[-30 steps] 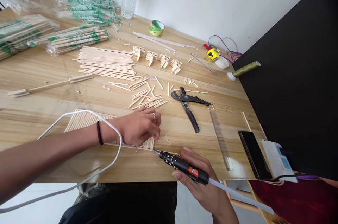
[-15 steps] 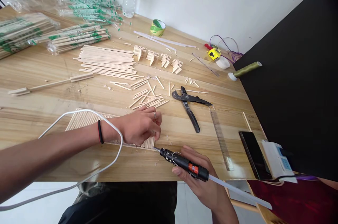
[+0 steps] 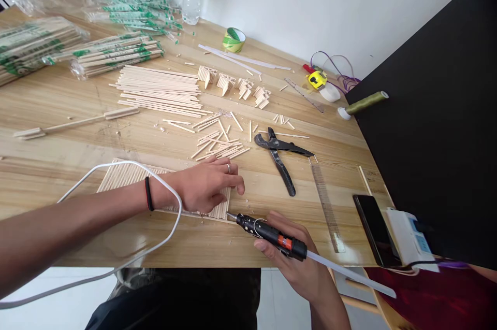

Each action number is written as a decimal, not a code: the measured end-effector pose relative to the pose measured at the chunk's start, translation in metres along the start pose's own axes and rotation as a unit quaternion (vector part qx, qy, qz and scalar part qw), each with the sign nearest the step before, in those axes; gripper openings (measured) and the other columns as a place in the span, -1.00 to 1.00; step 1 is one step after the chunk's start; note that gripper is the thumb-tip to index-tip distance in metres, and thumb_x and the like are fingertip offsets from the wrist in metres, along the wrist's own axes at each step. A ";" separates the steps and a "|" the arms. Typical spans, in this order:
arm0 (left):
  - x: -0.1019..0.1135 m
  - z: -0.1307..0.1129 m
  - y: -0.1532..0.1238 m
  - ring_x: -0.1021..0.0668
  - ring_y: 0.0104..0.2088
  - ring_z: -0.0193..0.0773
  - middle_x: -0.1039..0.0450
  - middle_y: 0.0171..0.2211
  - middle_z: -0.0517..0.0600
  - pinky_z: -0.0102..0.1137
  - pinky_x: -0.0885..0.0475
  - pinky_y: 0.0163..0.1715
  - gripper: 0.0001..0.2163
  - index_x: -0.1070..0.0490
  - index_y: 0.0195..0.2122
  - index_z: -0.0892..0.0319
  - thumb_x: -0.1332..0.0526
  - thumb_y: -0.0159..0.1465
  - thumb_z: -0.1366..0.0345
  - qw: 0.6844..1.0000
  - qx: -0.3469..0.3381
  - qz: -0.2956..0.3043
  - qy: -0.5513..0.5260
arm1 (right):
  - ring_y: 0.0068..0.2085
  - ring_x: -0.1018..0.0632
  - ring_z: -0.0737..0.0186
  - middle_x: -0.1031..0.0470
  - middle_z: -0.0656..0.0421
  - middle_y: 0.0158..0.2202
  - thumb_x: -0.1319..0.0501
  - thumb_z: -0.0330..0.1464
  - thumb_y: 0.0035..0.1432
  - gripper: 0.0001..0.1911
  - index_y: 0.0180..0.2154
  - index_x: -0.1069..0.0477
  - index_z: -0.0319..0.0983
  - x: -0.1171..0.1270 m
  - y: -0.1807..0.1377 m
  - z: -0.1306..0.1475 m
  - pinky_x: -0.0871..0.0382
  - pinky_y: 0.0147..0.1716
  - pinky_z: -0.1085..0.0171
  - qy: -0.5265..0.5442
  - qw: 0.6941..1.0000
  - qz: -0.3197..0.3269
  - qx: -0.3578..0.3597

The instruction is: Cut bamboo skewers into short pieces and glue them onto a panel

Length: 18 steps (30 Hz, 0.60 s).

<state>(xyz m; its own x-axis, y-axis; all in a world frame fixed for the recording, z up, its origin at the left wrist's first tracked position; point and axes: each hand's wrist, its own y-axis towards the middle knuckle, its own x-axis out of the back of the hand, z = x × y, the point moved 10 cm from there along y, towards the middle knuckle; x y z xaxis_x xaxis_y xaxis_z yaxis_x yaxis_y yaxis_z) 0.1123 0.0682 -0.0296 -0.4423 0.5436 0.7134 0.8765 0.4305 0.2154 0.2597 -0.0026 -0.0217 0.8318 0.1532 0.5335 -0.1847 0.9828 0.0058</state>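
At the near table edge: hot-glue pen applied to a panel of wooden sticks.
Left hand (image 3: pixel 209 188) lies flat, fingers spread, pressing the stick panel (image 3: pixel 128 177) against the table (image 3: pixel 58 107), apparently so it cannot shift. Right hand (image 3: pixel 298 262) is closed around the glue pen (image 3: pixel 267 233), nozzle meeting the panel's right corner. Cutting pliers (image 3: pixel 280 156) and loose cut sticks (image 3: pixel 217 144) lie just beyond, within reach.

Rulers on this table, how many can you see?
2. One clear ruler lies near the front edge, right of the black pliers. A second, darker ruler lies farther back, left of the yellow tape measure. Others may be hidden under the clutter.
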 end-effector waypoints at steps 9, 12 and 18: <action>-0.002 0.002 0.001 -0.49 0.00 0.00 -0.50 -0.05 0.09 -0.12 -0.35 0.09 -0.67 -0.46 0.00 0.15 -0.25 0.22 0.55 1.000 0.014 0.012 -0.005 | -0.48 -0.45 0.10 -0.42 0.18 -0.55 -0.33 -0.03 0.32 -0.62 -0.48 -0.51 -0.06 -0.007 0.008 0.011 -0.34 -0.50 0.17 -0.068 0.997 0.039 0.016; -0.002 0.002 0.002 -0.49 0.00 0.00 -0.51 -0.05 0.10 -0.12 -0.34 0.10 -0.68 -0.45 0.00 0.15 -0.25 0.23 0.54 1.000 0.017 0.015 0.001 | -0.48 -0.46 0.08 -0.43 0.18 -0.56 -0.34 -0.02 0.31 -0.63 -0.48 -0.53 -0.05 -0.006 0.010 0.012 -0.34 -0.50 0.17 -0.068 0.997 0.036 0.021; -0.004 0.002 0.002 -0.50 0.00 0.01 -0.51 -0.05 0.11 -0.11 -0.34 0.11 -0.66 -0.46 0.01 0.17 -0.26 0.22 0.55 1.000 0.019 0.017 -0.001 | -0.48 -0.47 0.06 -0.42 0.18 -0.58 -0.38 -0.01 0.26 -0.67 -0.44 -0.58 -0.03 -0.003 0.007 0.003 -0.35 -0.50 0.16 -0.060 0.998 0.017 0.025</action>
<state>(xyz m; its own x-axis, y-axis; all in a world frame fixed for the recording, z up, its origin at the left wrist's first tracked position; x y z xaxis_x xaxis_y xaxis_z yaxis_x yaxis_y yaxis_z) 0.1150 0.0684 -0.0331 -0.4131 0.5594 0.7186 0.8832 0.4384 0.1665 0.2547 0.0041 -0.0208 0.7565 0.1705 0.6313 -0.2410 0.9702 0.0267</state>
